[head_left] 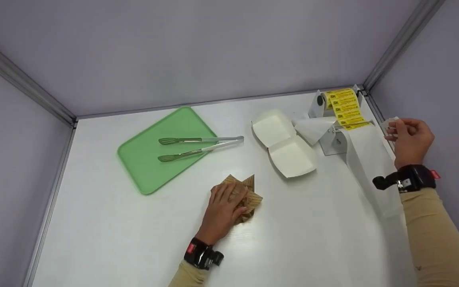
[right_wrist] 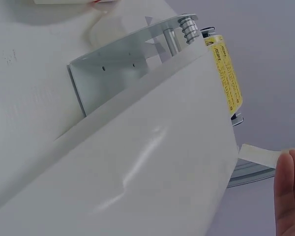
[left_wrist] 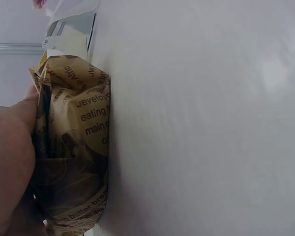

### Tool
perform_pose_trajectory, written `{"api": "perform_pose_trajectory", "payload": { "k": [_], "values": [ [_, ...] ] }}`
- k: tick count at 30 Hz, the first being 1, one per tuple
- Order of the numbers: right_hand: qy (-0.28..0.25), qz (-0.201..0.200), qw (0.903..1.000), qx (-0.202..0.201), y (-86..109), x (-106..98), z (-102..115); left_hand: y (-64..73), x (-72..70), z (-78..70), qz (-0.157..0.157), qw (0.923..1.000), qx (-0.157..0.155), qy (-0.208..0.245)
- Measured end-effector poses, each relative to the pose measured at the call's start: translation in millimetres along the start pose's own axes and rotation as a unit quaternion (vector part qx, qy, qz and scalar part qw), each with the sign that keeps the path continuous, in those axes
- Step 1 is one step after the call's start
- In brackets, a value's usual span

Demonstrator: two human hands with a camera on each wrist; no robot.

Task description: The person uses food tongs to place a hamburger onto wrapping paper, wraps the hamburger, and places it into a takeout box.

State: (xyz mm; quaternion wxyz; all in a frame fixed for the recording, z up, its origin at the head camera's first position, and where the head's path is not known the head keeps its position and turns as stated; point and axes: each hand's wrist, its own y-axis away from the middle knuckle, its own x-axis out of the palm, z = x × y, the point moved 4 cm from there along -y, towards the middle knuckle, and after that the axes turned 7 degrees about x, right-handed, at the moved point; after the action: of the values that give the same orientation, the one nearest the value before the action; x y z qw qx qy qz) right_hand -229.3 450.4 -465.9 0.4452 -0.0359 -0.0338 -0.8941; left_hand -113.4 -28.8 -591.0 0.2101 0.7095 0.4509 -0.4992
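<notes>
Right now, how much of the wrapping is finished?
Done: the brown paper is folded into a bundle under the left hand. In hand: the right hand pinches a pale strip, perhaps a sticker. Probably left: sticking it on, then filling the open, empty box.

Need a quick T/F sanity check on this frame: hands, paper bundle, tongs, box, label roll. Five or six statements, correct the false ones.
1. The left hand rests on the brown paper bundle. True.
2. The tongs lie wholly within the green tray. False: their joined end sticks out past its edge.
3. The right hand holds a small pale strip. True.
4. The white box is closed. False: it lies open, both halves facing up.
5. The label roll is blue. False: it is yellow with dark print.
6. The paper bundle has printed words on it. True.
</notes>
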Motion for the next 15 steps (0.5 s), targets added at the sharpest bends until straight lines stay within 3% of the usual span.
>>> {"api": "perform_pose_trajectory", "payload": {
  "k": [7,15],
  "values": [
    [0.030,0.022,0.9993,-0.010,6.1,11,6,-0.1,-0.8,0.0,-0.008,1.0000,0.004,0.002],
    [0.091,0.079,0.9923,-0.027,27.6,43,13,-0.1,-1.6,-1.3,-0.016,0.9998,0.009,-0.006]
  ]
}}
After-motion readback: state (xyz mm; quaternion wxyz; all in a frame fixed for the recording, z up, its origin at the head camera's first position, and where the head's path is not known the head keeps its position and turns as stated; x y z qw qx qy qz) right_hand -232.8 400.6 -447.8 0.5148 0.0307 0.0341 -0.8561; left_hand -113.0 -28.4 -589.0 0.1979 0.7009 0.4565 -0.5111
